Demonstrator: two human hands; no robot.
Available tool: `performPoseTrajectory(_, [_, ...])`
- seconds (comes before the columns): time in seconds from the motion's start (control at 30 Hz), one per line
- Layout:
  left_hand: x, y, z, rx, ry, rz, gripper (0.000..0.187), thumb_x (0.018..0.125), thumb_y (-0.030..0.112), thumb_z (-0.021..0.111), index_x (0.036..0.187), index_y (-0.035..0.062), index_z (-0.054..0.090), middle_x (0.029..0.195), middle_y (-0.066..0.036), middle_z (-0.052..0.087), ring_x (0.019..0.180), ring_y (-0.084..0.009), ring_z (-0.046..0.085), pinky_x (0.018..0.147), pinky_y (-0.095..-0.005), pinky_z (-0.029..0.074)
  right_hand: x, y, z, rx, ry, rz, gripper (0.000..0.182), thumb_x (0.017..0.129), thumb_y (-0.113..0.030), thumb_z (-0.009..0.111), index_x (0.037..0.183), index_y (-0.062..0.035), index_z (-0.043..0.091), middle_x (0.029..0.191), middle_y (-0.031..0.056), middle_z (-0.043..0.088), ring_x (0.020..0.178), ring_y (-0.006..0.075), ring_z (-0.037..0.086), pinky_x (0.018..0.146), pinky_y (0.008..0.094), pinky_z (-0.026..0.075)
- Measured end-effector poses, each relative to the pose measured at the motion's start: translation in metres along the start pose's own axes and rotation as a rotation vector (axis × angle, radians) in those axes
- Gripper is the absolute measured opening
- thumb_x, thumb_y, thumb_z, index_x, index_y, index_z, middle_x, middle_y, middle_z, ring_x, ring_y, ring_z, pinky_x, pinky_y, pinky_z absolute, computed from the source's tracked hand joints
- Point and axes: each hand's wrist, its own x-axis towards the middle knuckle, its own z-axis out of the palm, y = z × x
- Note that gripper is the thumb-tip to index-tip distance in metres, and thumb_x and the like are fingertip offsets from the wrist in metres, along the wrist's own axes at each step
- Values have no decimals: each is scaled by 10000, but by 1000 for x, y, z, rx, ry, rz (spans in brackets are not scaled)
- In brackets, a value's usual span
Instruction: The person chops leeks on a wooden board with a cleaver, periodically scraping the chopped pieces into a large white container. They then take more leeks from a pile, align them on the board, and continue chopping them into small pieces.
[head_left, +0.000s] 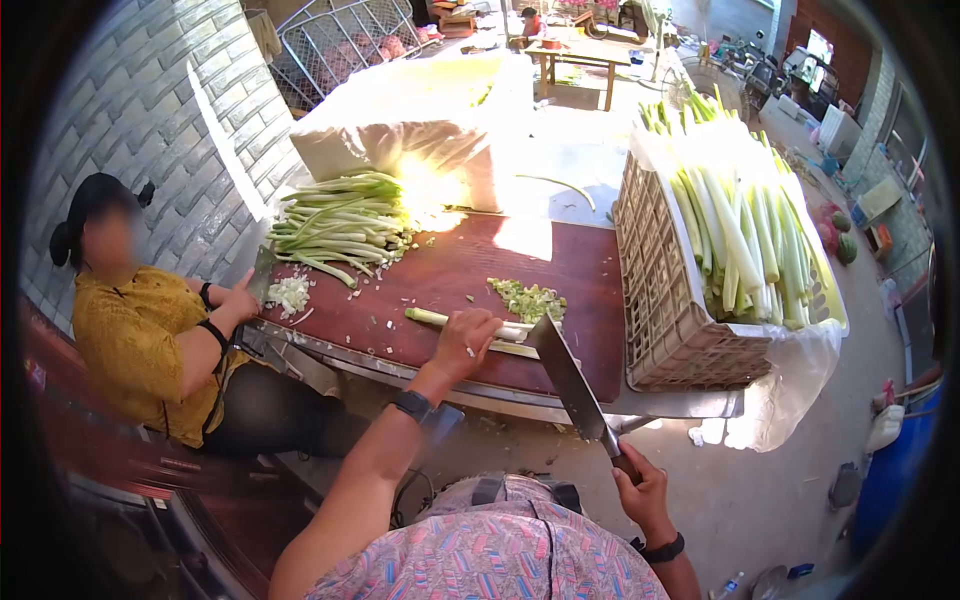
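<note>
My left hand (pixel 466 343) presses closed over green onion stalks (pixel 518 350) lying on the dark red table (pixel 440 270). In my right hand (pixel 645 490) is the handle of a cleaver (pixel 573 388). Its long blade slants up and left, with the tip by the right ends of the stalks. Just beyond the blade tip lies a pile of chopped green onion (pixel 530 300). A large bunch of whole green onions (pixel 340 225) rests at the table's far left.
At left, a person in a yellow top (pixel 140 340) holds a knife (pixel 262 275) beside chopped white pieces (pixel 290 294). A plastic crate (pixel 660 310) packed with green onions stands at right. Behind the table is a large white-wrapped stack (pixel 400 140).
</note>
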Motion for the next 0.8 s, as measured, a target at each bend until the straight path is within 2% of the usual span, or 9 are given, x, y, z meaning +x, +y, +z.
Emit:
performPoseTrajectory(0.2, [-29, -10, -24, 29, 14, 14, 243, 749, 48, 643, 988, 93, 645, 963, -83, 624, 951, -286, 613, 806, -409, 455, 20, -5, -8, -109, -207, -88, 447, 803, -49, 686, 1244, -86, 622, 1055, 197, 695, 954, 346, 688, 811, 347, 537])
performPoseTrajectory(0.27, [-41, -12, -26, -20, -70, 20, 237, 751, 53, 649, 985, 91, 655, 978, -80, 633, 957, -281, 615, 804, -396, 466, 30, 0, 1, -80, -138, -103, 445, 814, 7, 676, 1252, -62, 626, 973, 177, 722, 875, 182, 712, 775, 281, 524])
performPoseTrajectory(0.4, [-63, -4, -24, -19, -155, -7, 243, 768, 62, 658, 1010, 86, 664, 1011, -80, 643, 971, -280, 616, 811, -387, 475, 49, -16, 14, -177, -167, -145, 481, 818, 21, 676, 1286, -59, 604, 954, 175, 726, 845, 163, 702, 756, 280, 520])
performPoseTrajectory(0.53, [-66, 4, -19, -98, -122, -48, 256, 798, 78, 670, 1054, 78, 665, 1055, -92, 644, 1012, -284, 605, 846, -397, 475, 58, -43, 20, -119, -225, -171, 483, 818, 17, 682, 1288, -65, 605, 951, 189, 722, 849, 166, 704, 750, 280, 520])
performPoseTrajectory(0.57, [-65, 1, -21, -90, -12, -67, 252, 790, 66, 669, 1042, 70, 667, 1065, -103, 640, 1021, -295, 598, 855, -407, 474, 60, -50, 22, -126, -223, -172, 483, 818, 17, 682, 1288, -65, 605, 951, 189, 722, 849, 166, 704, 750, 280, 520])
performPoseTrajectory(0.67, [-70, -22, -31, -38, 188, -200, 244, 775, 41, 663, 1019, 52, 671, 1077, -124, 630, 1029, -322, 583, 873, -422, 474, 66, -70, 31, -139, -275, -194, 479, 817, 10, 686, 1283, -61, 605, 958, 198, 719, 853, 198, 716, 756, 286, 526])
performPoseTrajectory(0.7, [-75, -34, -36, 19, 270, -316, 239, 768, 28, 659, 1006, 42, 673, 1079, -133, 625, 1029, -337, 577, 881, -427, 474, 69, -77, 35, -190, -301, -219, 489, 808, -18, 693, 1285, -90, 606, 949, 195, 708, 837, 266, 705, 736, 326, 532])
performPoseTrajectory(0.73, [-79, -46, -40, 15, 275, -322, 239, 768, 28, 659, 1006, 42, 673, 1079, -133, 625, 1029, -337, 577, 881, -427, 474, 73, -85, 39, -241, -327, -245, 500, 800, -46, 699, 1286, -119, 606, 939, 193, 696, 821, 335, 694, 716, 366, 538])
performPoseTrajectory(0.8, [-86, -70, -43, 33, 249, -462, 218, 781, 30, 640, 995, 58, 673, 1049, -112, 612, 1028, -339, 563, 883, -426, 480, 78, -104, 48, -283, -345, -259, 491, 802, -66, 701, 1281, -122, 609, 939, 190, 695, 820, 342, 688, 713, 376, 537])
